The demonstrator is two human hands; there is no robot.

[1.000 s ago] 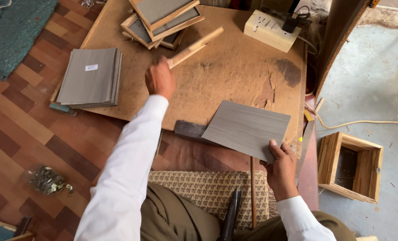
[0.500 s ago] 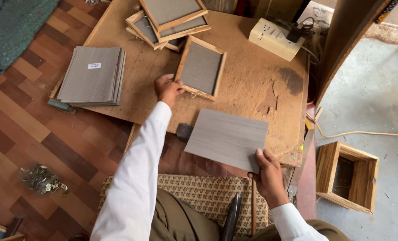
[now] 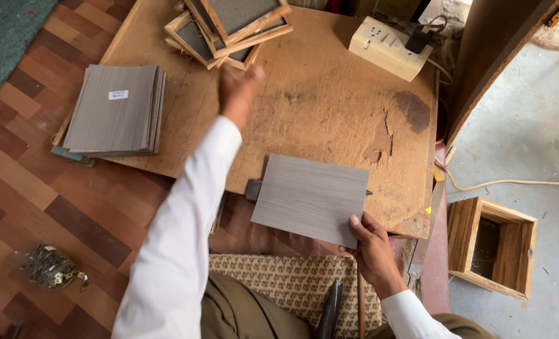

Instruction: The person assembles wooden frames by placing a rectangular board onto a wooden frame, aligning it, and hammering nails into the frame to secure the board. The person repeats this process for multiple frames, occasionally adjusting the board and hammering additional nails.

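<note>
Worn plywood table [image 3: 330,107]; right hand [image 3: 373,251] gripping grey panel [image 3: 311,198]; empty wooden box [image 3: 493,248] nearby.

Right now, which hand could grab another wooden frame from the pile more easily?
Probably the left hand: it is empty, stretched out right beside the pile of wooden frames. The right hand holds the grey sheet at the near edge.

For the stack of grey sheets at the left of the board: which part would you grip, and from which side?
Probably the left edge of the stack of grey sheets, from the floor side. That edge seems to overhang the wooden board, so fingers could get under while a thumb presses on top. The sheets look thin and loose, so pinch the full thickness. The left hand is nearest; the right hand holds a grey panel.
</note>
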